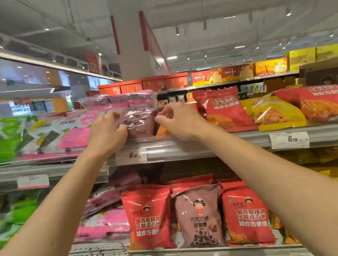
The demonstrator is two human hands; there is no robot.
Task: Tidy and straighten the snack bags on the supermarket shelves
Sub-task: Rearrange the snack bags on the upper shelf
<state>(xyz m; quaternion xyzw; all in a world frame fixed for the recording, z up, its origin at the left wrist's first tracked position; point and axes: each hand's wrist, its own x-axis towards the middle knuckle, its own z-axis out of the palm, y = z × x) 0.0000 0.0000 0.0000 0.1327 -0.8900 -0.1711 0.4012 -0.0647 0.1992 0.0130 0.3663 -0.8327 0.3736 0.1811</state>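
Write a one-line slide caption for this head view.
Both hands, left hand and right hand, grip a brown bag on the upper shelf between pink and red snack bags.

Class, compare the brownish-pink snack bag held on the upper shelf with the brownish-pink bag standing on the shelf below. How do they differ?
The held bag is gripped by the left hand and right hand; the lower bag stands untouched. The held bag is partly hidden; the lower bag shows its printed front, between red bags. Both share the colour.
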